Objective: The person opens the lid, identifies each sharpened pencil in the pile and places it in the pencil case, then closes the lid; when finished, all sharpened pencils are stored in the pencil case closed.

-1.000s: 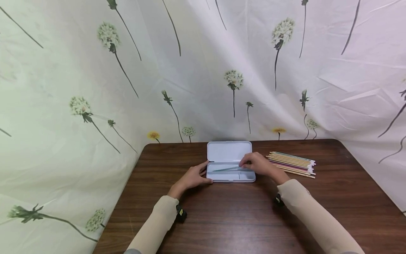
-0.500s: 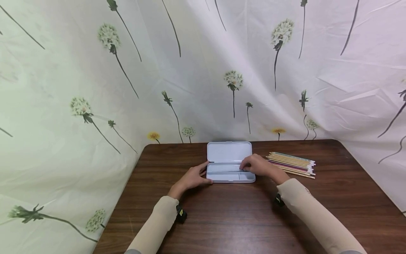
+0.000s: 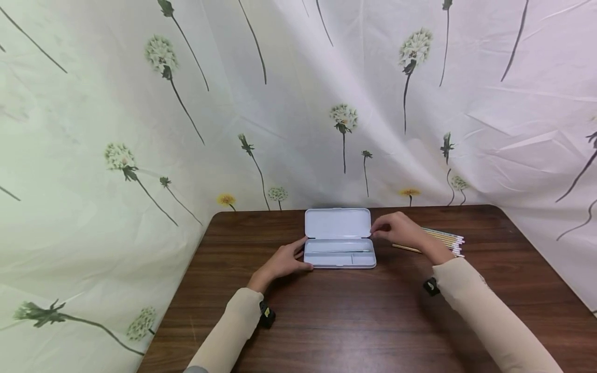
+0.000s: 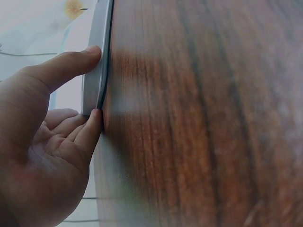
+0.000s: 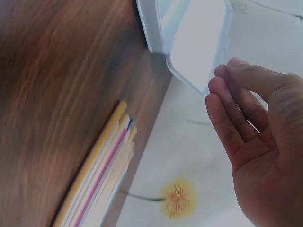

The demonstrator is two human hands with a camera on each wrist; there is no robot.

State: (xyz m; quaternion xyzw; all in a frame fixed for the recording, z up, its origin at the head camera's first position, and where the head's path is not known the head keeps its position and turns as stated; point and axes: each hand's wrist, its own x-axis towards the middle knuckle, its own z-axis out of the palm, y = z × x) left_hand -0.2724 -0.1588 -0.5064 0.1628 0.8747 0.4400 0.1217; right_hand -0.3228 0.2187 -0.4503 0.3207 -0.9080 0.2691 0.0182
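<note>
An open white pencil case [image 3: 338, 223] lies at the far side of the table, its lid folded back. One thin pencil [image 3: 338, 252] rests in its upper compartment. My left hand [image 3: 282, 260] grips the case's left end; in the left wrist view the thumb of that hand [image 4: 52, 137] lies on the case's side [image 4: 94, 71]. Just right of the lid, my right hand [image 3: 402, 232] is in the air, holding nothing, fingers loosely bent. In the right wrist view the hand [image 5: 262, 137] is near the lid [image 5: 199, 42], with the pencils [image 5: 97, 175] lying apart from it.
Several pencils [image 3: 446, 239] lie side by side on the wooden table [image 3: 336, 321], right of the case and partly hidden by my right hand. Behind the table's far edge hangs a flower-print cloth [image 3: 298, 129].
My right hand has let go of the pencil, which now lies in the case, and has moved right and up out of it. The left hand has stayed put.
</note>
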